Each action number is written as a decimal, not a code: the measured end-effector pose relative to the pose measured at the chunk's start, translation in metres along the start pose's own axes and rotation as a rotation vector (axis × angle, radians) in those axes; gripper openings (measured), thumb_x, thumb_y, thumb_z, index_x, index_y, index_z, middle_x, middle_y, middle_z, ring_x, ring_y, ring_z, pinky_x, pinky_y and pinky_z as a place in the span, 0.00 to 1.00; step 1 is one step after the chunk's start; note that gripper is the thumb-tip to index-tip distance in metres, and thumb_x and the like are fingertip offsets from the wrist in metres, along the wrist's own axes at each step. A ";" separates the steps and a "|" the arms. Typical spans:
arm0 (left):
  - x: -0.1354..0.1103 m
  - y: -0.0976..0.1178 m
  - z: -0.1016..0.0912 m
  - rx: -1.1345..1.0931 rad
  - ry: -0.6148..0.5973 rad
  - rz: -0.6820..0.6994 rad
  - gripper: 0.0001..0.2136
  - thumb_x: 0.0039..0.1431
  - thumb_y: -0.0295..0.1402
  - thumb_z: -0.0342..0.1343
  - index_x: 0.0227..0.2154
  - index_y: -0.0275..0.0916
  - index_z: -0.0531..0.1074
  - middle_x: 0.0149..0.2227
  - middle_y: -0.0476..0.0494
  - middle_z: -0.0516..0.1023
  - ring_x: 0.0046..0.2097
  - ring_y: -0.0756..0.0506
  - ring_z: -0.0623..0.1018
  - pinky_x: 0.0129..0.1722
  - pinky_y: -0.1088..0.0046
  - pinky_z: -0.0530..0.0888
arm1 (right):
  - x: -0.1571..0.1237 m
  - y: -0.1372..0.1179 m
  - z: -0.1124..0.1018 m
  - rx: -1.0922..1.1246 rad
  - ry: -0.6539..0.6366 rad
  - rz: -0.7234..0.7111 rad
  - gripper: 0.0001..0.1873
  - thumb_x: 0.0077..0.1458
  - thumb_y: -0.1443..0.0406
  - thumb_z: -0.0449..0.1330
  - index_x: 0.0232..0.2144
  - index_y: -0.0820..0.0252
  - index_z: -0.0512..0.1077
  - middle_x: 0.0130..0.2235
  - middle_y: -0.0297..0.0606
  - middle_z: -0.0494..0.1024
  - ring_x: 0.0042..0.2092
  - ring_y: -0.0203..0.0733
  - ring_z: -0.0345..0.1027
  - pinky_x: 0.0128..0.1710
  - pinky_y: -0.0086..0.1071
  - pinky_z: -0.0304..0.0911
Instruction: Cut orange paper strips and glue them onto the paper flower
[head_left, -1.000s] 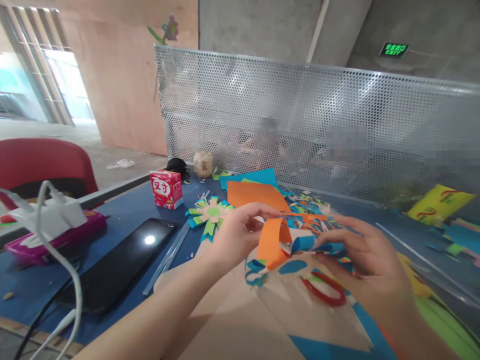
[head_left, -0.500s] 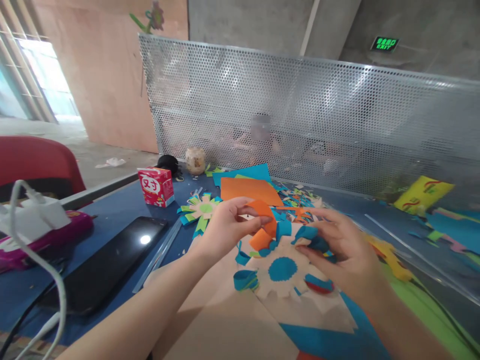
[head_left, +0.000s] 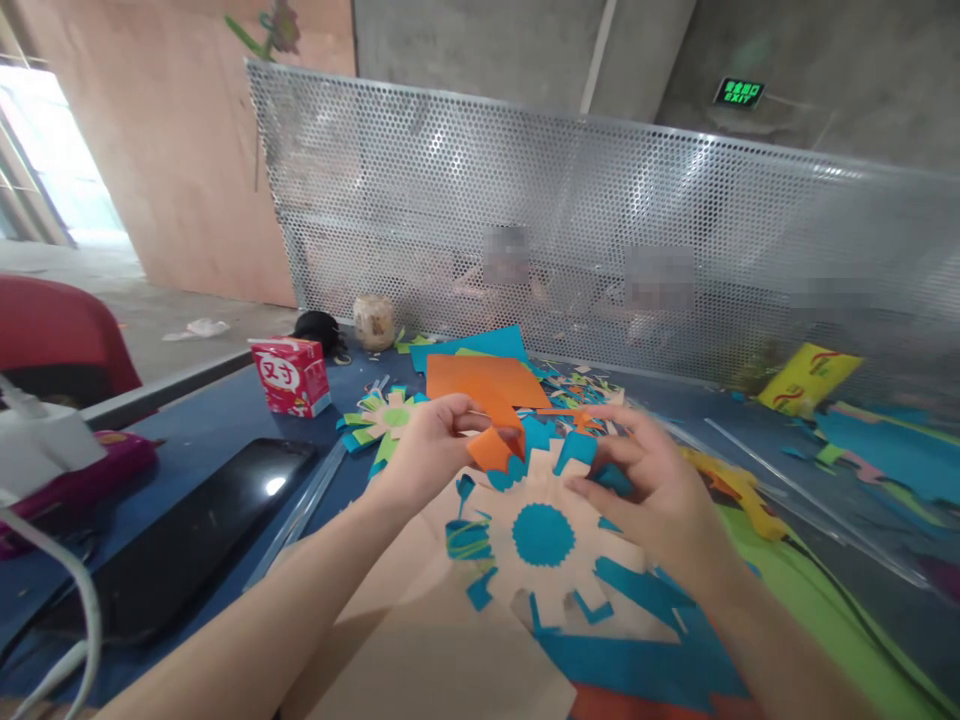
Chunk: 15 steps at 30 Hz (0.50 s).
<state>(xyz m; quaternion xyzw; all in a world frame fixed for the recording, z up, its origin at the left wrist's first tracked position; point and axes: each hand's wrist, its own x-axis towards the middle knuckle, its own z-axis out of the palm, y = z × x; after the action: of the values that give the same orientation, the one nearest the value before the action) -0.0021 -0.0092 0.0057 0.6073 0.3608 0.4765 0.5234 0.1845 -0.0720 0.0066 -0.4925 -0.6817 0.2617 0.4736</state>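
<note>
A cream paper flower (head_left: 496,535) with a blue round centre (head_left: 544,534) and blue strips around its edge is in front of me. My right hand (head_left: 645,480) grips the flower's upper right edge between thumb and fingers, beside a blue petal. In my left hand (head_left: 431,445) is a curled orange paper strip (head_left: 495,448), pinched at the flower's upper left edge. Whether the strip touches the flower is hard to make out. Beneath lie cream paper sheets (head_left: 427,640) and blue paper (head_left: 645,660).
Left are a black phone (head_left: 187,540), a purple power strip (head_left: 120,455), clear sticks (head_left: 300,510) and a red box (head_left: 291,376). Behind lie another paper flower (head_left: 375,415), an orange sheet (head_left: 476,378) and scraps. A yellow glue gun (head_left: 739,490) is right; a perforated metal screen (head_left: 450,180) stands behind.
The flower has tipped up to show more of its face. The orange strip has moved down and left, bending lower toward the flower's edge. The camera view has shifted slightly right.
</note>
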 end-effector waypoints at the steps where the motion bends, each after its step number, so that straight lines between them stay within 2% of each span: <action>1: 0.000 0.001 0.000 -0.017 -0.004 -0.008 0.11 0.35 0.31 0.63 0.25 0.35 0.71 0.22 0.48 0.74 0.23 0.50 0.73 0.20 0.77 0.69 | 0.000 0.002 0.000 -0.018 0.005 -0.009 0.24 0.47 0.62 0.58 0.47 0.53 0.54 0.30 0.32 0.73 0.30 0.36 0.67 0.26 0.28 0.65; 4: -0.001 0.002 0.001 -0.058 -0.020 -0.047 0.13 0.34 0.32 0.63 0.26 0.35 0.71 0.21 0.48 0.74 0.22 0.51 0.72 0.19 0.78 0.68 | 0.001 0.007 0.000 -0.044 0.002 -0.022 0.25 0.47 0.62 0.57 0.47 0.52 0.54 0.30 0.32 0.72 0.31 0.37 0.68 0.27 0.29 0.66; 9: 0.000 0.000 0.000 -0.129 -0.083 -0.067 0.09 0.37 0.31 0.63 0.23 0.36 0.70 0.20 0.49 0.74 0.19 0.53 0.71 0.17 0.81 0.67 | 0.000 0.004 -0.001 -0.032 0.000 -0.017 0.24 0.48 0.64 0.57 0.47 0.51 0.54 0.31 0.32 0.73 0.33 0.37 0.67 0.29 0.29 0.66; 15: 0.000 -0.004 0.000 -0.184 -0.079 -0.091 0.08 0.38 0.28 0.62 0.23 0.37 0.69 0.21 0.51 0.75 0.18 0.55 0.70 0.14 0.84 0.64 | 0.000 0.003 -0.002 -0.049 0.014 -0.030 0.24 0.47 0.63 0.57 0.47 0.51 0.54 0.32 0.32 0.73 0.33 0.37 0.67 0.30 0.30 0.66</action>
<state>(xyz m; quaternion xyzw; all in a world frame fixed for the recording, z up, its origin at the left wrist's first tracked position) -0.0024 -0.0085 0.0020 0.5580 0.3215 0.4591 0.6119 0.1873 -0.0714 0.0045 -0.4956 -0.6919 0.2342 0.4699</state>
